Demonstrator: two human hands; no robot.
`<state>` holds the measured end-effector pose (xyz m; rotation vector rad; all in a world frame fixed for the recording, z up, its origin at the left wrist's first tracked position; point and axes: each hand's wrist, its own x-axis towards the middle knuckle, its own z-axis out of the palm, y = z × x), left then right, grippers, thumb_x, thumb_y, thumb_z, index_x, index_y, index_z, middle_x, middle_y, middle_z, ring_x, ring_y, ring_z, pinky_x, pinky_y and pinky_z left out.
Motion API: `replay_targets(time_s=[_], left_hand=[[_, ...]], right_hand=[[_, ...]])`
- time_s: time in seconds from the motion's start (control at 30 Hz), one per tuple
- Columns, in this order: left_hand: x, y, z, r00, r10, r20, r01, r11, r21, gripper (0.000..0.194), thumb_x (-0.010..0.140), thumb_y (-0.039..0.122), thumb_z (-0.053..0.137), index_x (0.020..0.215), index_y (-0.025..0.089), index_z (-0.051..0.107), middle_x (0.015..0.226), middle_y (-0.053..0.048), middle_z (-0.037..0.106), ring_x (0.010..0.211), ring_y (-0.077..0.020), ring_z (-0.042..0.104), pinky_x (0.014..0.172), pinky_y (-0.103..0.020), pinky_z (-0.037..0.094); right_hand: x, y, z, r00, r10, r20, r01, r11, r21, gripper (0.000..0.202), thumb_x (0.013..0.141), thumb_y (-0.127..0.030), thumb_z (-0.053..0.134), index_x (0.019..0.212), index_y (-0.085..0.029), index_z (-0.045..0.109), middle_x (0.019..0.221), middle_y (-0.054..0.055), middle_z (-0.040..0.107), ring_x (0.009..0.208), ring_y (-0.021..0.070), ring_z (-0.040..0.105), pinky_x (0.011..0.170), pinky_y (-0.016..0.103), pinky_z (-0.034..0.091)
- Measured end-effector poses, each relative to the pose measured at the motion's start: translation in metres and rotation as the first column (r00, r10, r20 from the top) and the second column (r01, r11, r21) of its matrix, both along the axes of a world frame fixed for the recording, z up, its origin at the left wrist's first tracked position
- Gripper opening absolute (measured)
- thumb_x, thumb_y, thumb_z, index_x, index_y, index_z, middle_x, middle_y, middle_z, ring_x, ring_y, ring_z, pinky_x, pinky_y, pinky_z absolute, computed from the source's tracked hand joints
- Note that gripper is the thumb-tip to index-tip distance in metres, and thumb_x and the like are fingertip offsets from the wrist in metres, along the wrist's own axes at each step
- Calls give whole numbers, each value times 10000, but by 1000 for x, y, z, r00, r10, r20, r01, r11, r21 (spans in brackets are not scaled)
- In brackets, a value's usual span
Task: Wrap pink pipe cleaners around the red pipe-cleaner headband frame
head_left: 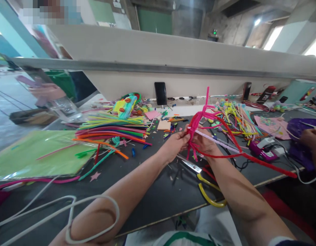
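Both hands meet around a figure of bent pink pipe cleaners (198, 118), held up over the table's front half. My left hand (178, 140) pinches its left side, fingers closed. My right hand (204, 140) is wrapped behind it, its fingers partly hidden by the pink stems. A long red pipe cleaner (270, 164) loops out from the figure to the right, and a pale lilac pipe cleaner (216, 139) runs from my fingers towards that loop. Just below the hands lie scissors (211, 186) with yellow and red handles, partly covered by my right forearm.
Left stands a bundle of coloured pipe cleaners (114, 128) beside a green sheet (42, 153) and a water bottle (55, 99). A phone (160, 93) leans on the back panel. More pipe cleaners (239, 119) and a purple glue gun (262, 150) lie right. Another person's hand (311, 140) is far right.
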<state>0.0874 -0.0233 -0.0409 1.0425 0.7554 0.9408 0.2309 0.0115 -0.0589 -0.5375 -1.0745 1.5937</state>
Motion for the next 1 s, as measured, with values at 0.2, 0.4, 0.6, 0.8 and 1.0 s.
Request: replay_targets(time_s=[0.2,0.4,0.6,0.8,1.0], left_hand=[[-37,26,9,973,59,-222,-52,998,37,422,629,392,788,943,150,644,961,-81,671,784,-158,647,695,-285,510],[-92,49,30,970,104,-219,-98,994,39,328,688,318,746,931,131,629,928,-101,668,695,-146,649,665,-300,531],[-128,54,39,861,89,-501,-1,985,174,384,680,382,730,970,135,681,934,-118,692,720,-192,662,634,-287,498],[-105,56,22,590,167,-790,379,806,454,168,648,241,671,783,171,742,741,-20,699,711,-169,615,657,-225,426],[-62,43,-3,213,461,-862,652,590,476,155,728,204,599,846,174,694,896,-80,678,876,-211,622,756,-267,446]], right_hand=[[1,3,-2,994,-84,63,81,996,49,112,708,-311,683,762,-226,634,744,4,671,710,174,629,711,317,519],[-1,6,-12,930,-143,338,73,975,211,133,691,-266,704,751,-199,607,928,15,674,882,173,608,799,306,468],[-8,19,-33,549,-374,748,-83,866,493,30,705,-169,591,681,-184,602,811,42,661,775,189,586,736,339,436],[-11,20,-36,427,-450,784,-158,817,555,110,710,-110,569,727,-189,644,821,52,680,771,188,598,733,329,438],[-9,23,-35,491,-433,755,-159,808,567,115,718,-114,594,770,-186,668,854,43,693,797,172,619,756,302,461]])
